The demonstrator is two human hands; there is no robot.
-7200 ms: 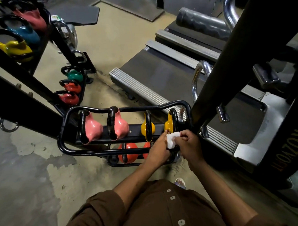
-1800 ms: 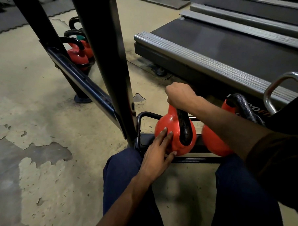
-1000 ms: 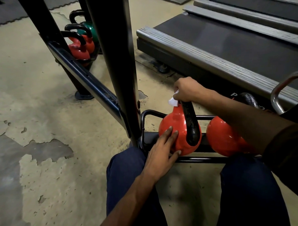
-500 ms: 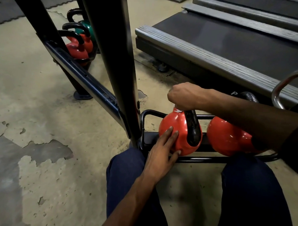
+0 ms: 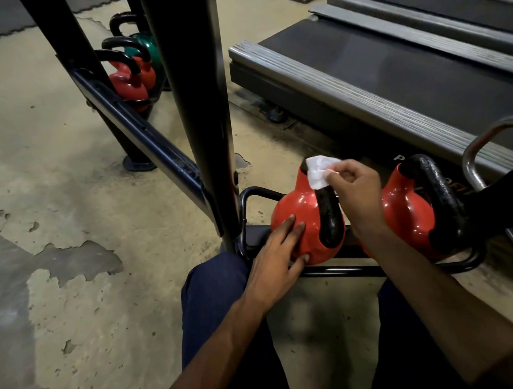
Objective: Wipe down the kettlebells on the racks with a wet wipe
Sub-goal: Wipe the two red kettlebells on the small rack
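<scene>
A red kettlebell (image 5: 300, 210) with a black handle lies on the low black rack (image 5: 338, 269) in front of my knees. My left hand (image 5: 277, 259) rests flat against its near side, fingers straight. My right hand (image 5: 355, 191) pinches a white wet wipe (image 5: 319, 171) and holds it against the top of the handle. A second red kettlebell (image 5: 406, 214) with a black handle sits just to the right on the same rack, partly behind my right forearm.
A thick black rack upright (image 5: 198, 102) rises just left of the kettlebells, with a slanted rail (image 5: 141, 134). Further back, red kettlebells (image 5: 128, 85) and a green kettlebell (image 5: 147, 44) stand on another rack. A treadmill deck (image 5: 376, 80) lies behind. A chrome loop (image 5: 482, 143) stands right.
My right hand has opened from gripping the handle top and slid slightly right, so the white wipe now shows pinched in its fingers. My left hand has stayed on the kettlebell.
</scene>
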